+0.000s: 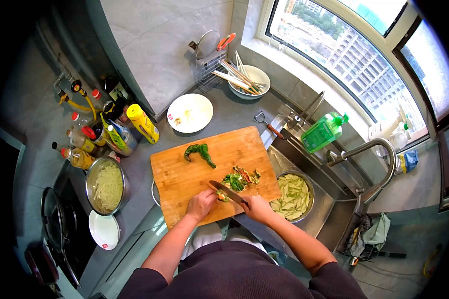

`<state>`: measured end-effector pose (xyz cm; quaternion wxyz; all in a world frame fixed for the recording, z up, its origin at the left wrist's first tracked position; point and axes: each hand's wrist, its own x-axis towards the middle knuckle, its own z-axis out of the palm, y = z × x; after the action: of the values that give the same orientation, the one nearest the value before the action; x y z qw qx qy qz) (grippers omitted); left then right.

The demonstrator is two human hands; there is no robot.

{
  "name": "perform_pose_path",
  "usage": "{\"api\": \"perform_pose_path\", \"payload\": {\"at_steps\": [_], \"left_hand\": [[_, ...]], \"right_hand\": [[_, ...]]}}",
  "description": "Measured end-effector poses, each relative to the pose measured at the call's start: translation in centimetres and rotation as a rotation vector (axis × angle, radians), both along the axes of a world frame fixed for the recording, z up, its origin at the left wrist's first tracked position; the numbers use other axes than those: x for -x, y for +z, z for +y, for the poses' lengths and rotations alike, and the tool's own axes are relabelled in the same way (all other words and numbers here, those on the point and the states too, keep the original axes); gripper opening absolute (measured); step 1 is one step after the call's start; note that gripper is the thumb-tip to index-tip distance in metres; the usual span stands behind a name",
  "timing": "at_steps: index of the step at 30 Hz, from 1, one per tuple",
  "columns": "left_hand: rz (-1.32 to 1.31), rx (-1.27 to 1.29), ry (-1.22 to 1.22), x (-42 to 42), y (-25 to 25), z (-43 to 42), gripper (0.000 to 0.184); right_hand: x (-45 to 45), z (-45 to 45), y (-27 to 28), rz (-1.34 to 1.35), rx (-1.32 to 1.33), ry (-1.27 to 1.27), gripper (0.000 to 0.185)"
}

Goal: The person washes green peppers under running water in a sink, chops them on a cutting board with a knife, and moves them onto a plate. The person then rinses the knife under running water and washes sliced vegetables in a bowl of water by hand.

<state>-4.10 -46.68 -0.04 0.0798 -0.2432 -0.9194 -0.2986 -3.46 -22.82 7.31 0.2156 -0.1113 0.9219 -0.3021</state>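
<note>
Curled left hand (back uppermost) near clenched right hand

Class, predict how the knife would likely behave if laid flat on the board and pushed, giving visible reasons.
The knife would probably slide rather than roll, since the part showing looks flat. It would likely stay stiff, because that part looks straight.

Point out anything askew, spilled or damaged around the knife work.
The wooden cutting board sits askew, its near edge jutting past the front of the countertop, so that side looks unsupported. No spill or damage stands out.
</note>
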Motion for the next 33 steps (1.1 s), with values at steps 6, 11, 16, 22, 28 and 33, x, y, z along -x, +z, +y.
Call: {"api": "perform_pose_path", "payload": {"at_steps": [6,11,16,22,28,33], "left_hand": [[-0.02,-0.017,0.001,0.2,0.1,0.2,0.008],[-0.015,-0.053,0.024,0.2,0.0,0.3,0.007],[-0.021,-0.044,0.021,0.4,-0.9,0.1,0.006],[-0.044,-0.007,0.025,0.2,-0.9,0.1,0.008],[-0.048,-0.043,0.014,-0.2,0.4,-0.4,0.008],[-0.037,-0.006,0.018,0.3,1.9,0.3,0.009]], "right_hand": [[-1.2,-0.3,-0.1,0.029,-0.147,0.045,0.023],[-1.7,-0.8,-1.0,0.017,-0.151,0.015,0.024],[-2.3,-2.3,-1.8,0.04,-0.195,-0.025,0.018],[-0.7,-3.9,-2.8,0.085,-0.13,-0.07,0.02],[-0.4,-0.9,-2.7,0.06,0.082,-0.126,0.018],[-0.9,-0.4,0.2,-0.009,-0.043,-0.077,0.018]]}}
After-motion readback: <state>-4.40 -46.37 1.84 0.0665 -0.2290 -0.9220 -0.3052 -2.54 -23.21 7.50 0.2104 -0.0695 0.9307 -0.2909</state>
